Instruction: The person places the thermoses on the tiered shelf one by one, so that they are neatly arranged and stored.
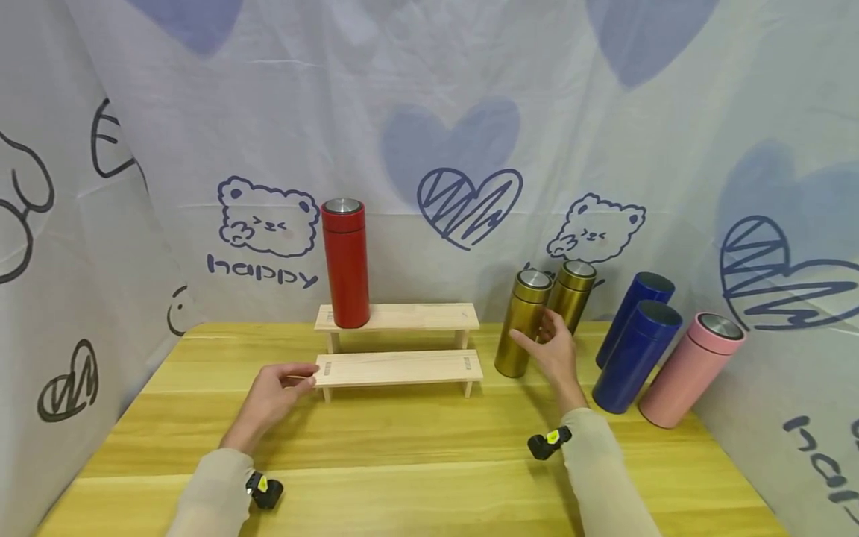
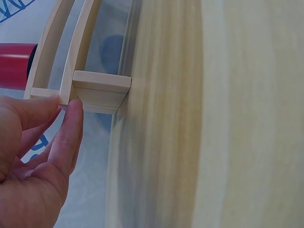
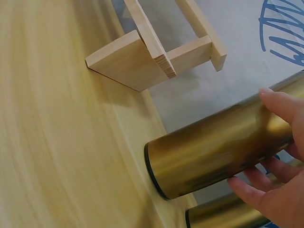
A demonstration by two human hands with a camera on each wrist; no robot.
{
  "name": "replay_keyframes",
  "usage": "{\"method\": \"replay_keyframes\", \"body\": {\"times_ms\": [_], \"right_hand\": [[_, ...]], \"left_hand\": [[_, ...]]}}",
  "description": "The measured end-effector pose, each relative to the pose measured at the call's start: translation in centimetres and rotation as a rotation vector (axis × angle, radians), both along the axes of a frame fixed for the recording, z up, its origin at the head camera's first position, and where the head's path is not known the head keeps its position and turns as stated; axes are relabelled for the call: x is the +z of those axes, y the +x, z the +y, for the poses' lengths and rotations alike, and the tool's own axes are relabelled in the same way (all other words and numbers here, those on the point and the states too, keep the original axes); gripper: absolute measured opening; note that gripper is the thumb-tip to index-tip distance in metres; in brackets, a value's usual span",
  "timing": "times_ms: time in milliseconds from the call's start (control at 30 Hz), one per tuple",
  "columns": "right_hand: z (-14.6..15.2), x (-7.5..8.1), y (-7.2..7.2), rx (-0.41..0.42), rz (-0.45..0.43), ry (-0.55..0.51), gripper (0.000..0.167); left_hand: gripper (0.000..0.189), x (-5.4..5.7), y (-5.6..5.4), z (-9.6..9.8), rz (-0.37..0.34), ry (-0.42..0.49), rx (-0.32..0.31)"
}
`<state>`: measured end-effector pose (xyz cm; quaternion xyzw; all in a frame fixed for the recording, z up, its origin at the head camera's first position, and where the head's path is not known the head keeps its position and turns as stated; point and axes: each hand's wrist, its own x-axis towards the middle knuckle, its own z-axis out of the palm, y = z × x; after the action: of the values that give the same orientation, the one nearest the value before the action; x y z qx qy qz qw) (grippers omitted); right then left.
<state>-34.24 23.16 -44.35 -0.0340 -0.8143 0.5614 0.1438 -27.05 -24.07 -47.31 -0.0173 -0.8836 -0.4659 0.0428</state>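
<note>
My left hand (image 1: 271, 395) pinches the left end of the front step of a two-step wooden rack (image 1: 403, 368), thumb and finger on the board's edge in the left wrist view. A red thermos (image 1: 347, 268) stands upright on the left part of the rack's back step. To the rack's right, my right hand (image 1: 555, 356) grips a gold thermos (image 1: 520, 335), thumb on one side and fingers on the other. This thermos is upright, its base at the tabletop in the right wrist view (image 3: 213, 147). A second gold thermos (image 1: 574, 298) stands right behind it, partly hidden by the hand.
Two blue thermoses (image 1: 634, 358) and a pink thermos (image 1: 691, 373) stand at the right of the wooden table (image 1: 403, 477). A white cloth (image 1: 322, 112) printed with hearts and bears hangs behind and at both sides.
</note>
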Motion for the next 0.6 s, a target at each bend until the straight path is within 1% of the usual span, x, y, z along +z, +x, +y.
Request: {"method": "replay_keyframes", "body": {"times_ms": [133,333,600], "right_hand": [[-0.41,-0.07,-0.27,-0.011,0.009,0.013,0.087],[-0.64,-0.29,-0.51,-0.026,0.027,0.006,0.082],[-0.31,-0.73,-0.33,-0.018,0.055,0.019,0.081]], "left_hand": [[0.03,0.09,-0.01,-0.04,0.004,0.002,0.004],[0.03,0.17,0.03,-0.01,-0.013,0.007,0.014],[0.029,-0.02,-0.04,0.11,-0.014,0.012,0.009]]}}
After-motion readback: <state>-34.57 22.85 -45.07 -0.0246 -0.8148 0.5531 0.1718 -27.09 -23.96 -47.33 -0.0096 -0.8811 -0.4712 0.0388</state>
